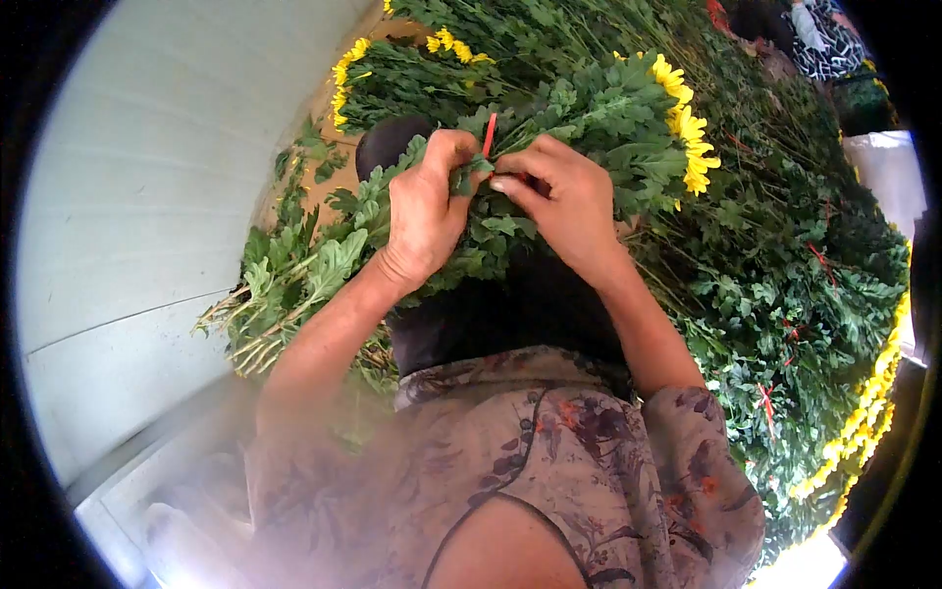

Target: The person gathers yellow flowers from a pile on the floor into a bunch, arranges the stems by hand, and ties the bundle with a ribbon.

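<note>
A bunch of yellow chrysanthemums (628,123) lies across my lap, blooms to the right and cut stems (260,339) to the left. A thin red tie (490,135) stands up from the middle of the bunch, between my two hands. My left hand (427,206) is closed at the tie, its fingers bent against the leaves. From the other side my right hand (567,196) pinches at the same spot, thumb and forefinger together. The fingertips nearly meet, and the part of the tie around the stems is hidden by fingers and leaves.
More yellow-flowered bunches (402,83) lie ahead of me. A large heap of bunches (785,275), some with red ties (765,401), fills the right side. A pale wall (157,177) stands close on the left. At the far upper right, another person's patterned clothing (829,47) shows.
</note>
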The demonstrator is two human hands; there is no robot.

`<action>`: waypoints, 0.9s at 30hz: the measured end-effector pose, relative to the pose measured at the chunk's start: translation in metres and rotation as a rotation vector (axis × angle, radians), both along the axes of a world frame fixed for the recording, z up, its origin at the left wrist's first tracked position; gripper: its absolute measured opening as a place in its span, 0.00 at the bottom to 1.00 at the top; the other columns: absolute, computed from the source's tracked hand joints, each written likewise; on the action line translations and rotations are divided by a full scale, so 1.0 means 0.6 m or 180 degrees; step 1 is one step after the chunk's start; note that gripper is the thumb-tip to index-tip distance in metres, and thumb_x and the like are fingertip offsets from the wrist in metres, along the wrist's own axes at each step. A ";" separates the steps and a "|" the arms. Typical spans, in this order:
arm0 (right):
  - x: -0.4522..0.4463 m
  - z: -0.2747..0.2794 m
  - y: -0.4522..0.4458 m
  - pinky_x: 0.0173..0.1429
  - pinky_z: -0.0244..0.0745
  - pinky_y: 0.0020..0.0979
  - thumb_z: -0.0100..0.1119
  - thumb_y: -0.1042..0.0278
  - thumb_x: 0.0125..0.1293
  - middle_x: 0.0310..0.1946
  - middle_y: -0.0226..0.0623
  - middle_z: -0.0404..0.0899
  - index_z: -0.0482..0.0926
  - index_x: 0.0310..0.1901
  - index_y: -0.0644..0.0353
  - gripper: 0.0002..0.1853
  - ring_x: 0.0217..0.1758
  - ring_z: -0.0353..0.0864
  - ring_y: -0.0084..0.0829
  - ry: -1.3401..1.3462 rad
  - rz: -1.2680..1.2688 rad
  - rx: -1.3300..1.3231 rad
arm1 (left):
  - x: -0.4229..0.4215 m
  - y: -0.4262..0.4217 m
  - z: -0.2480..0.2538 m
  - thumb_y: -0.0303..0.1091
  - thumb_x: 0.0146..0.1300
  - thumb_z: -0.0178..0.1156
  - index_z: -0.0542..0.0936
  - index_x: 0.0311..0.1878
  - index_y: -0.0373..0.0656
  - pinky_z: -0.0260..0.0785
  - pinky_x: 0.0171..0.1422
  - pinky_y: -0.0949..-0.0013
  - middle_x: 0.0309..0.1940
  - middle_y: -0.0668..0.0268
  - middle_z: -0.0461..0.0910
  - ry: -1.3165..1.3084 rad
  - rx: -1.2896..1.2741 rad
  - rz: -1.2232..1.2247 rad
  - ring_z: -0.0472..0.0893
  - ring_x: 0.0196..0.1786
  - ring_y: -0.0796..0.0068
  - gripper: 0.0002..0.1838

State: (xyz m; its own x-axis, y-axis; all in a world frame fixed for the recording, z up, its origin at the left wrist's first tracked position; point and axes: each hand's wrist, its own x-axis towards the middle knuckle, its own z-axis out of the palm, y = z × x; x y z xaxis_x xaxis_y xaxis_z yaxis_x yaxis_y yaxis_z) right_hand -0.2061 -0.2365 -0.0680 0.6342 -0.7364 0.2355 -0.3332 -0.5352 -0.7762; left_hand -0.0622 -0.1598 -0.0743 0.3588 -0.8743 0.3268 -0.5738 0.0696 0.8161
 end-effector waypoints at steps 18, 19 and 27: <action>0.006 0.007 -0.008 0.34 0.71 0.35 0.62 0.65 0.57 0.30 0.34 0.76 0.79 0.32 0.56 0.06 0.31 0.78 0.38 0.0178 0.0029 0.0116 | 0.036 -0.004 -0.006 0.20 0.44 0.67 0.80 0.35 0.37 0.72 0.44 0.68 0.34 0.61 0.81 -0.0145 0.0100 -0.0551 0.80 0.39 0.63 0.12; 0.005 0.009 -0.004 0.33 0.71 0.36 0.62 0.64 0.57 0.30 0.34 0.75 0.78 0.32 0.56 0.07 0.31 0.78 0.39 0.0374 0.0004 -0.0203 | 0.040 -0.003 -0.007 0.20 0.46 0.66 0.80 0.35 0.36 0.71 0.46 0.69 0.36 0.62 0.81 -0.0169 0.0138 -0.0585 0.80 0.40 0.66 0.11; -0.066 -0.010 -0.002 0.28 0.70 0.38 0.64 0.67 0.55 0.30 0.36 0.70 0.72 0.31 0.58 0.10 0.30 0.75 0.42 0.0965 -0.0513 -0.1105 | 0.027 0.012 0.000 0.19 0.47 0.65 0.78 0.33 0.34 0.70 0.50 0.67 0.42 0.61 0.79 -0.0034 0.0222 -0.0624 0.78 0.45 0.64 0.09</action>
State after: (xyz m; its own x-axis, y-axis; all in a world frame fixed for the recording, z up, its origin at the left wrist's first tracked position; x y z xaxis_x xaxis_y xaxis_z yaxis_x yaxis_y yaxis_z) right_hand -0.2455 -0.2380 -0.0743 0.5965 -0.7417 0.3068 -0.6167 -0.6682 -0.4162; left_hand -0.0458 -0.1527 -0.0745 0.1764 -0.9477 0.2659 -0.5633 0.1243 0.8168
